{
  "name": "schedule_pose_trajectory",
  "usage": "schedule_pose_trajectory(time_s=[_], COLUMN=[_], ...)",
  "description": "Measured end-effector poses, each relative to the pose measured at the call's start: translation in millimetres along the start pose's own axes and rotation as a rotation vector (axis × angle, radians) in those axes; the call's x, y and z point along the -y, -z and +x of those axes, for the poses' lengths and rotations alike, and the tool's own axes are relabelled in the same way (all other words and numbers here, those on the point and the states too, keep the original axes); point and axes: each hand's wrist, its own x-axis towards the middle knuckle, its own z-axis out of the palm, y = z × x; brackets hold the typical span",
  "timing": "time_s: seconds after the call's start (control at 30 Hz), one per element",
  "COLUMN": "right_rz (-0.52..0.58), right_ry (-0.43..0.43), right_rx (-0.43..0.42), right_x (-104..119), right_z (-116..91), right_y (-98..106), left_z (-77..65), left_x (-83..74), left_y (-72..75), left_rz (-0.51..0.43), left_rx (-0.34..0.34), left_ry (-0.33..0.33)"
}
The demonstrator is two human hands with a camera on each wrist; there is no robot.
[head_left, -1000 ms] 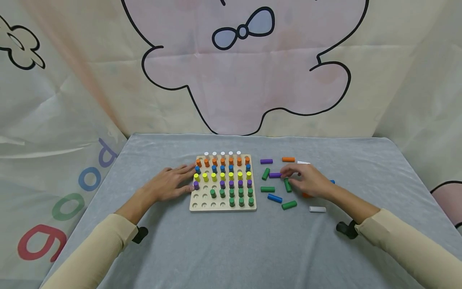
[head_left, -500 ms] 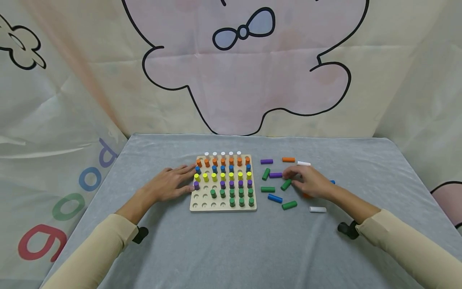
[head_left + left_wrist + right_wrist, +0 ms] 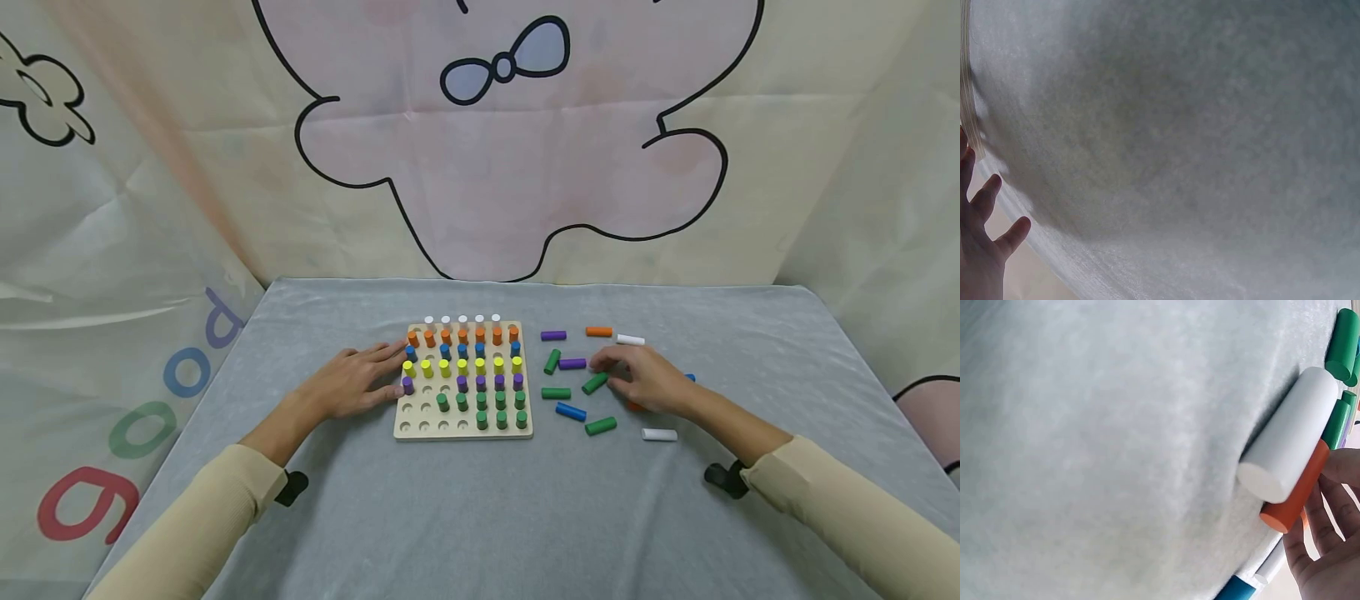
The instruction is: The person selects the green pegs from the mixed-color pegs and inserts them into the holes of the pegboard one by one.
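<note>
Right of the frame's middle, a green stick (image 3: 595, 383) is now slanting the other way by the right hand (image 3: 639, 379), seemingly turning but staying off the board (image 3: 435, 417). I can't tell if its fingers are gripping. The left hand's (image 3: 347, 383) straight fingers are touching the board.

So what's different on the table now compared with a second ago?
The green peg by the right hand has swung round: its near end, which pointed right, now points left. That hand has shifted slightly right; whether its grip holds the peg is unclear. The left hand stays at the left edge of the pegboard, and the blue peg nearby hasn't moved.
</note>
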Motion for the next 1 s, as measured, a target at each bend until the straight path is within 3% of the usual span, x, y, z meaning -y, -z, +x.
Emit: schedule_pose_trajectory(time_s=[0.4,1.0], right_rz=[-0.007,0.017], right_ry=[0.008,0.054], right_rx=[-0.012,-0.033], right_x=[0.7,21.8], right_z=[-1.7,0.7], right_y=[2.6,9.4], left_z=[0.1,-0.2], left_x=[0.1,1.6], left_y=[-0.1,-0.1], left_rz=[0.002,0.001], left_rx=[-0.004,0.008], left_ry=[-0.006,-0.003])
